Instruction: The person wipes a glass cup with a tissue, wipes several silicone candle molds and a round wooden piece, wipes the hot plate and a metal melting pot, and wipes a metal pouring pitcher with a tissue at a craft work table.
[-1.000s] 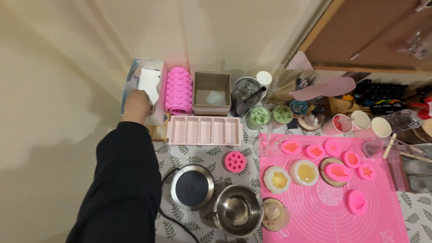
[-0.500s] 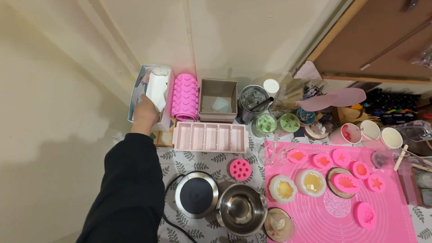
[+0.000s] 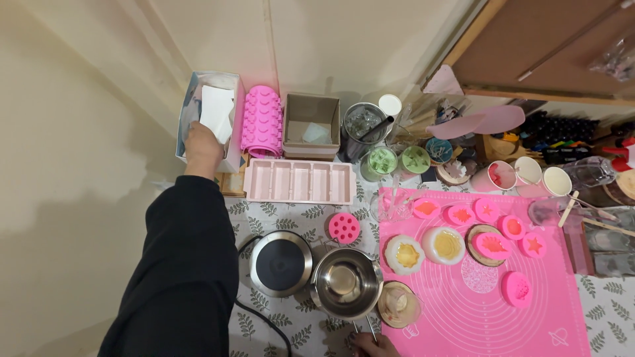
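Head view, one frame. My left hand (image 3: 202,144) is stretched to the far left corner of the tabletop (image 3: 301,218), its grip closed on a white tissue (image 3: 217,112) that stands up out of the tissue box (image 3: 188,99). The box sits against the wall, at the far left of everything else. The black sleeve (image 3: 178,277) runs from the near edge up to that hand.

My right hand (image 3: 374,345) shows only as fingertips at the near edge, just below the steel pot (image 3: 345,283); I cannot tell whether its grip is open or closed.

Around the box: a pink ridged silicone mould (image 3: 261,121) lies just to its right, then a brown open carton (image 3: 311,125). Nearer than those lies a pale pink bar mould (image 3: 297,181) with long slots.

Nearer still: a small round hot plate (image 3: 280,263) touching the steel pot's left side, and a small round pink mould (image 3: 344,227) beyond the pot.

Right half: a pink silicone mat (image 3: 489,311) carrying several small pink moulds and two white ones with yellow centres.
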